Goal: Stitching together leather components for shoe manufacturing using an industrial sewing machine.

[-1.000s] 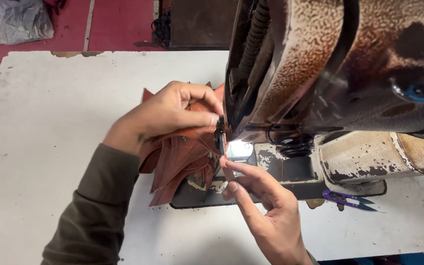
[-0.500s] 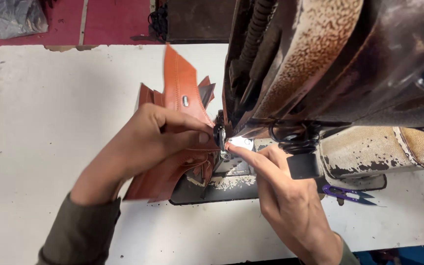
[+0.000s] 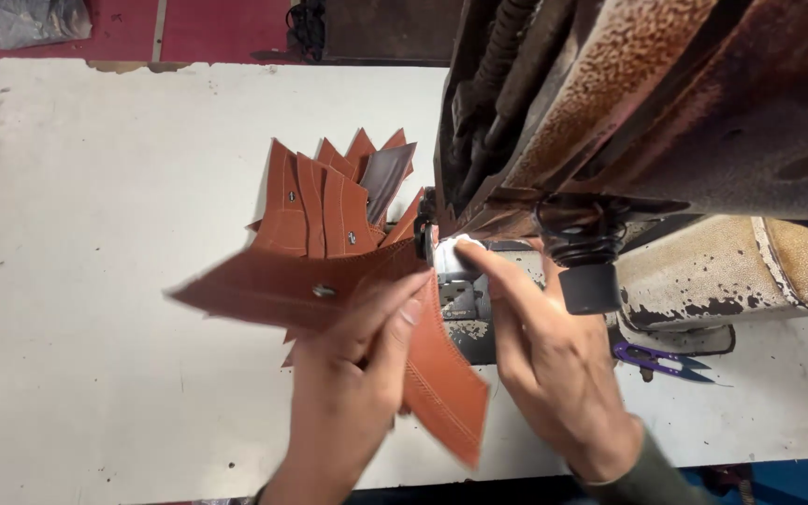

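The left hand (image 3: 343, 393) rises from the 6 o'clock edge of the view, its fingers (image 3: 402, 304) closed around a long curved strip of reddish-brown stitched leather (image 3: 329, 290) with a small metal stud near its middle. The strip is lifted off the table; one end blurs toward 9 o'clock, the other hangs toward 5 o'clock. Behind it, toward 12 o'clock, a fanned pile of similar brown leather pieces (image 3: 324, 201) lies on the worn white table (image 3: 95, 234), with one darker piece at its 1 o'clock side.

The right hand (image 3: 554, 360) comes in from 5 o'clock with its fingers loosely spread. It grips nothing; its forefinger stretches toward 11 o'clock to the lit needle area of the rusty, mottled sewing machine (image 3: 666, 122), which fills the 1 to 3 o'clock part of the view. Whether the fingertip touches metal cannot be told. Small purple-handled thread snips (image 3: 661, 360) lie on the table at 3 o'clock of that hand.
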